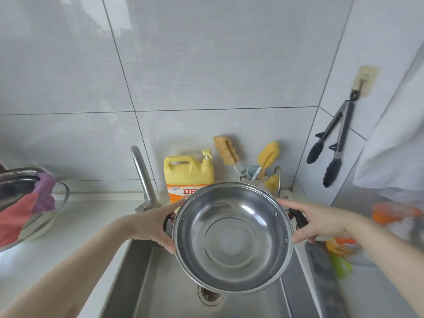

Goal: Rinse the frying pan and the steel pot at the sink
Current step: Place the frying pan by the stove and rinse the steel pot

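Both hands, left hand (150,224) and right hand (321,222), grip the 2 dark side handles of the steel pot (232,237), held tilted above the sink (165,292) near its back edge.

The scene is bright, with soft and even daylight. The glossy wall tiles (206,65) carry a pale reflection in the upper left, like a window with trees. The steel pot (232,237) shows white highlights on its inner wall and rim, and soft shadows lie in the sink (165,290) below it. The wide-angle lens bends the tile lines and stretches both forearms toward the corners. The middle is sharp enough, but the orange and green things (344,253) at the right edge are smeared by blur, and the cloths (29,210) at the left edge are soft.
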### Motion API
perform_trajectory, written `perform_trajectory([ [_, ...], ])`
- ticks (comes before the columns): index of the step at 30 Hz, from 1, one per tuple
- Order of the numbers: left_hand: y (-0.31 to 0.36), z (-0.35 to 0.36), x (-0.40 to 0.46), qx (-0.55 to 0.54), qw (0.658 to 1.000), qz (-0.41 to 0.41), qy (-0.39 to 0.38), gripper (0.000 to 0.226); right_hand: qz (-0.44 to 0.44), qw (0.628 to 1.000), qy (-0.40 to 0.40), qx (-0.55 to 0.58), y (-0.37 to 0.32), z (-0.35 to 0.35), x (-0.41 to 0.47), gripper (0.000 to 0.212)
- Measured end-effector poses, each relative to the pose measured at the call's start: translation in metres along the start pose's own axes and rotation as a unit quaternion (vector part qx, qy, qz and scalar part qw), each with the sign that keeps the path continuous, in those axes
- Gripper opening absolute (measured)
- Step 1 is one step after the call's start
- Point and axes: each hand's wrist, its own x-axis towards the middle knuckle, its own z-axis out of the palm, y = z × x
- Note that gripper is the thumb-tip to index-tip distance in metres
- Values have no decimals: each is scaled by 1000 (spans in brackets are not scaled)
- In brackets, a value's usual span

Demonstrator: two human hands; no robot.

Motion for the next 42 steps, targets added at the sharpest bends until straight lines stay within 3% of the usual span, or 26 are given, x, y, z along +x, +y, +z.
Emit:
perform_trajectory([
  [8, 84, 17, 34, 35, 992, 104, -59, 113, 19, 995, 94, 31, 32, 5, -128, 87],
  [14, 203, 73, 57, 114, 965, 200, -123, 104, 78, 973, 197, 85, 89, 25, -266, 88],
  [19, 309, 164, 59, 155, 937, 269, -159, 108, 127, 934, 306, 136, 141, 65, -411, 90],
  [23, 400, 265, 43, 155, 906, 339, -202, 100, 182, 897, 376, 145, 181, 107, -545, 96],
  [28, 507, 400, 21, 189, 862, 384, -272, 108, 250, 839, 449, 182, 220, 182, -708, 97],
  [34, 646, 565, -38, 222, 749, 456, -427, 111, 306, 741, 546, 242, 242, 299, -870, 96],
  [42, 793, 786, -119, 316, 592, 565, -479, 121, 398, 568, 644, 323, 230, 446, -1005, 91],
])
